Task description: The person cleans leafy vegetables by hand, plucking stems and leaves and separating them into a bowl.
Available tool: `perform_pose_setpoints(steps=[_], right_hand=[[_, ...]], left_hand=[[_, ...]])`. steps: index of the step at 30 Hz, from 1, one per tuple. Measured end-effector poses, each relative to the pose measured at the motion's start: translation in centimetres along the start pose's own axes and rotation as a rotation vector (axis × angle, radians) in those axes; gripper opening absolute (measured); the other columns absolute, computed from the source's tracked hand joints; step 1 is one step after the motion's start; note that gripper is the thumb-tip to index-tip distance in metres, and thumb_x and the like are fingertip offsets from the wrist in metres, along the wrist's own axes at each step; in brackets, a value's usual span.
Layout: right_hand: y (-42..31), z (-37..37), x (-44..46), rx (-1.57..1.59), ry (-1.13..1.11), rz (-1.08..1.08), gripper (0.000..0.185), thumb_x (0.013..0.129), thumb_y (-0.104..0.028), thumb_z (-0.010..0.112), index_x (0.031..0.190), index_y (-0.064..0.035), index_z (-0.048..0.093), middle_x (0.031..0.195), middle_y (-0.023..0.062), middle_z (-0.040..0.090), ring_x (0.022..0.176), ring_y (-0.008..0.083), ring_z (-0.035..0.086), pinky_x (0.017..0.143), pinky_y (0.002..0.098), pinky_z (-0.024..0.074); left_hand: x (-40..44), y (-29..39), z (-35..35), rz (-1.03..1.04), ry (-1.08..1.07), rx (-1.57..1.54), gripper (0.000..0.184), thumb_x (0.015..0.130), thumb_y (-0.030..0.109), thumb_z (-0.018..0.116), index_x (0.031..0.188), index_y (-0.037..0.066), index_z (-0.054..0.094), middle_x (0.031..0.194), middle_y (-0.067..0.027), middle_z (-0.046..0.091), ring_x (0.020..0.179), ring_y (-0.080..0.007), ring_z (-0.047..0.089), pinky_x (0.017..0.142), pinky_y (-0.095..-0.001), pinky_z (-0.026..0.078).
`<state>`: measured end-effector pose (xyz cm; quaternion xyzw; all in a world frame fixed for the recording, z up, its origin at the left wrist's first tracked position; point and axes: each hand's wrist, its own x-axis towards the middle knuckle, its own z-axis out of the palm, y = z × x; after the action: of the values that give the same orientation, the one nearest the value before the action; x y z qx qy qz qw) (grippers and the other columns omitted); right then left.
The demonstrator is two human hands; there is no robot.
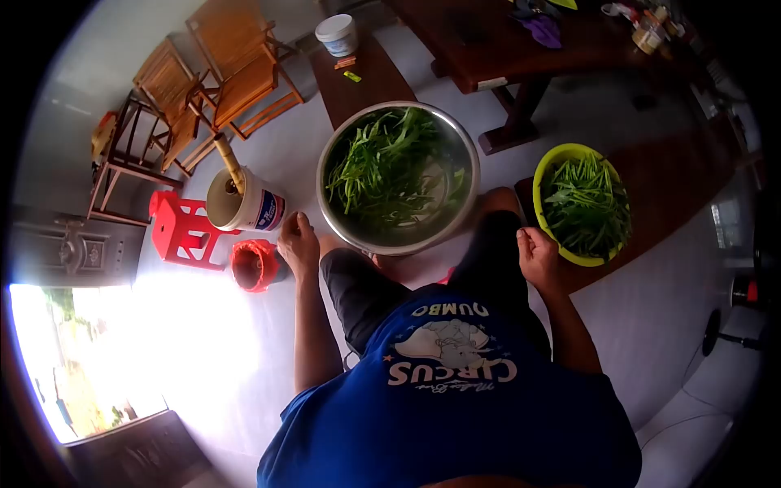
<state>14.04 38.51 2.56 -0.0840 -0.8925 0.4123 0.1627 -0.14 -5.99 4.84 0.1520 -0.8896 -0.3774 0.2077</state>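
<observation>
A wide metal basin (468, 199) sits in front of my knees, with long leafy greens (382, 163) heaped mostly on its left side. To the left of the basin, my left hand (299, 244) hovers by a white bucket (259, 208), its fingers drawn together. My right hand (537, 254) is curled closed beside the rim of a yellow-green basket (543, 167). More cut greens (586, 203) fill that basket. Whether either hand has something small between its fingers is hidden.
A stick (229, 163) stands in the white bucket. Near it are a red plastic stool (175, 232) and a red-lined bin (254, 267). Wooden chairs (236, 61), a lidded white tub (337, 34) on a bench (350, 89), and a dark table (488, 49) stand farther back.
</observation>
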Motion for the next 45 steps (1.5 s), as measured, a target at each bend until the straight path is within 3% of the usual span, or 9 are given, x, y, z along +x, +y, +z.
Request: perform_pose_setpoints(steps=[11, 16, 18, 21, 25, 33, 35, 37, 45], right_hand=[[-7.9, -1.0, 17.6, -0.052, 0.281, -0.522, 0.018, 0.096, -0.018, 0.068, 0.098, -0.0004, 0.067, 0.085, 0.015, 0.067, 0.079, 0.0326, 0.066, 0.068, 0.0411, 0.0522], [-11.6, 2.5, 29.6, -0.331, 0.381, -0.913, 0.028, 0.096, -0.024, 0.067, 0.105, 0.0027, 0.064, 0.099, 0.0197, 0.067, 0.091, 0.0383, 0.063, 0.079, 0.0465, 0.0521], [-10.7, 4.8, 32.7, -0.428, 0.316, -0.935, 0.034, 0.096, -0.025, 0.067, 0.114, 0.0026, 0.061, 0.108, 0.022, 0.065, 0.098, 0.0393, 0.061, 0.087, 0.0485, 0.0501], [-9.3, 8.2, 36.3, -0.536, 0.137, -0.89, 0.049, 0.096, -0.034, 0.065, 0.129, 0.0015, 0.055, 0.126, 0.0255, 0.058, 0.114, 0.0428, 0.056, 0.097, 0.052, 0.0466], [-7.5, 10.8, 38.0, -0.635, -0.014, -0.804, 0.06, 0.097, -0.039, 0.064, 0.14, 0.0003, 0.049, 0.143, 0.0269, 0.05, 0.133, 0.0453, 0.046, 0.11, 0.0539, 0.0398], [-7.9, 10.6, 37.8, -0.793, -0.143, -0.811, 0.064, 0.099, -0.046, 0.059, 0.141, 0.0007, 0.049, 0.148, 0.0273, 0.046, 0.136, 0.042, 0.044, 0.111, 0.053, 0.0389], [-8.2, 10.4, 37.4, -0.815, -0.151, -0.801, 0.062, 0.099, -0.045, 0.059, 0.14, 0.0003, 0.051, 0.147, 0.0276, 0.046, 0.135, 0.0419, 0.045, 0.111, 0.0525, 0.0384], [-8.5, 10.4, 37.4, -0.807, -0.153, -0.801, 0.061, 0.099, -0.044, 0.059, 0.139, 0.0006, 0.052, 0.147, 0.0279, 0.047, 0.134, 0.0419, 0.045, 0.111, 0.0523, 0.0388], [-9.7, 10.3, 36.8, -0.816, -0.153, -0.77, 0.059, 0.097, -0.042, 0.062, 0.135, 0.0024, 0.054, 0.143, 0.0282, 0.049, 0.131, 0.0423, 0.046, 0.109, 0.0531, 0.0393]], left_hand=[[-0.8, -4.3, 2.3, -0.179, -0.033, 0.118, 0.052, 0.09, 0.038, 0.067, 0.121, -0.004, 0.066, 0.115, -0.0242, 0.071, 0.099, -0.0376, 0.071, 0.091, -0.0438, 0.054], [-2.4, -10.5, 6.8, -0.078, -0.188, 0.267, 0.06, 0.086, 0.039, 0.072, 0.123, -0.007, 0.061, 0.114, -0.0292, 0.068, 0.109, -0.0418, 0.066, 0.095, -0.0458, 0.052], [-3.9, -14.3, 8.2, 0.045, -0.268, 0.322, 0.066, 0.086, 0.04, 0.074, 0.127, -0.009, 0.056, 0.119, -0.0328, 0.065, 0.114, -0.0449, 0.063, 0.098, -0.0465, 0.051], [-5.8, -5.2, 5.7, -0.339, -0.264, 0.069, 0.073, 0.087, 0.041, 0.075, 0.133, -0.01, 0.051, 0.125, -0.0348, 0.061, 0.119, -0.0477, 0.06, 0.101, -0.0472, 0.049], [-7.1, -8.0, 8.0, -0.406, -0.277, 0.014, 0.08, 0.085, 0.046, 0.075, 0.134, -0.012, 0.049, 0.127, -0.0353, 0.06, 0.122, -0.045, 0.059, 0.102, -0.0463, 0.049], [-6.4, -4.5, 9.5, -0.665, -0.455, 0.077, 0.078, 0.082, 0.051, 0.077, 0.127, -0.009, 0.056, 0.109, -0.0254, 0.071, 0.098, -0.0322, 0.073, 0.086, -0.0408, 0.057], [-6.6, -2.0, 8.2, -0.771, -0.491, -0.071, 0.065, 0.081, 0.05, 0.076, 0.12, -0.001, 0.064, 0.092, -0.0148, 0.075, 0.084, -0.0259, 0.075, 0.077, -0.0384, 0.058], [-7.5, -1.7, 8.7, -0.679, -0.28, -0.087, 0.045, 0.083, 0.033, 0.077, 0.1, -0.008, 0.069, 0.078, -0.0198, 0.071, 0.07, -0.0313, 0.072, 0.061, -0.041, 0.058], [-7.6, -3.5, 9.1, -0.886, -0.449, -0.497, 0.051, 0.082, 0.031, 0.077, 0.11, -0.01, 0.067, 0.085, -0.0166, 0.069, 0.069, -0.0263, 0.067, 0.061, -0.0395, 0.054]])
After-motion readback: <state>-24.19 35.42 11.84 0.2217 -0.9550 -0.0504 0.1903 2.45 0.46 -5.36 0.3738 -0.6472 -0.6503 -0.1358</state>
